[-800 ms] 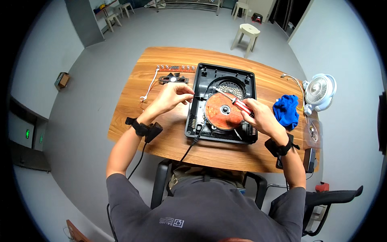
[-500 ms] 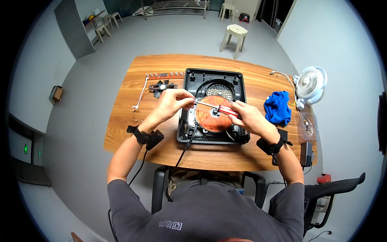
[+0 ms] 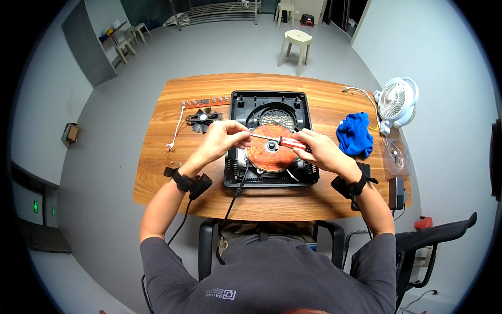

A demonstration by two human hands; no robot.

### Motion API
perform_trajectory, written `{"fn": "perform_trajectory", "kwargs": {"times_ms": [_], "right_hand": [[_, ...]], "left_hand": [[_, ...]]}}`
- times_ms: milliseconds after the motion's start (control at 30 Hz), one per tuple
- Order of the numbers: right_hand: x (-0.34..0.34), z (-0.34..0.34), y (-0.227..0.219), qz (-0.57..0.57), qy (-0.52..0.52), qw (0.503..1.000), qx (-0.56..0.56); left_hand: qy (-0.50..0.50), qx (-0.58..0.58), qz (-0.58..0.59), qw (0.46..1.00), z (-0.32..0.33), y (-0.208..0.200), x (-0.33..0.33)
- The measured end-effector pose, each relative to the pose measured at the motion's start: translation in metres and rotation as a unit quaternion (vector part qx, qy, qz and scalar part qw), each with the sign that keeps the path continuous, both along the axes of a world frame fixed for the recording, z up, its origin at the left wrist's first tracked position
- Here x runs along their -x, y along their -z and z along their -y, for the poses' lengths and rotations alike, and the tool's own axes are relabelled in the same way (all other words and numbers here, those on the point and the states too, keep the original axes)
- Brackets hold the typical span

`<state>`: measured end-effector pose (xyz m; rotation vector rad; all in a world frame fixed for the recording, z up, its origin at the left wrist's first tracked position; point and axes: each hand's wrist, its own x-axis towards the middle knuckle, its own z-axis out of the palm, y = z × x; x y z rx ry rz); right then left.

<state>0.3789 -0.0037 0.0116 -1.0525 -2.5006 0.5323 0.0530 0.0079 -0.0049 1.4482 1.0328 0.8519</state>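
My right hand [image 3: 321,149] is closed round the red and white handle of a screwdriver [image 3: 294,143]. Its metal shaft points left, lying almost level above a round copper coil [image 3: 269,158]. My left hand [image 3: 226,140] pinches at the screwdriver's tip with thumb and fingers. Whatever may be between those fingertips is too small to make out. Beneath both hands the coil sits in an open black appliance housing [image 3: 238,107], which has a round vent grille [image 3: 277,116] at its far side. A black cable [image 3: 238,192] runs from the housing over the table's near edge.
Left of the housing lie a small black fan [image 3: 203,119], an orange circuit strip [image 3: 201,101] and a white cable [image 3: 178,128]. To the right are a blue cloth [image 3: 355,134], a white desk fan [image 3: 396,100], a clear tray [image 3: 396,157] and a black adapter [image 3: 396,193] on the wooden table [image 3: 172,199].
The whole view has shifted slightly, so the table things appear a little further left. My hands keep the same grips, with the screwdriver's tip still at my left fingertips.
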Motion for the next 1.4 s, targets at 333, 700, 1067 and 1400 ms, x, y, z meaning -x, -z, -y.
{"fn": "perform_trajectory", "kwargs": {"times_ms": [333,700,1067,1400], "right_hand": [[-0.007,0.0,-0.011,-0.044,0.009,0.999,0.031],[0.001,0.0,-0.002,-0.024,-0.009,0.999,0.033],[0.004,-0.001,-0.011,-0.037,-0.028,0.998,0.047],[0.011,-0.001,-0.013,-0.048,-0.027,0.996,0.063]], "left_hand": [[0.021,0.014,-0.003,1.0,-0.004,-0.009,-0.008],[0.011,0.008,-0.022,1.0,0.009,0.01,0.001],[0.052,0.022,0.029,0.998,0.022,0.026,0.008],[0.076,-0.004,-0.038,0.996,0.026,0.027,0.014]]}}
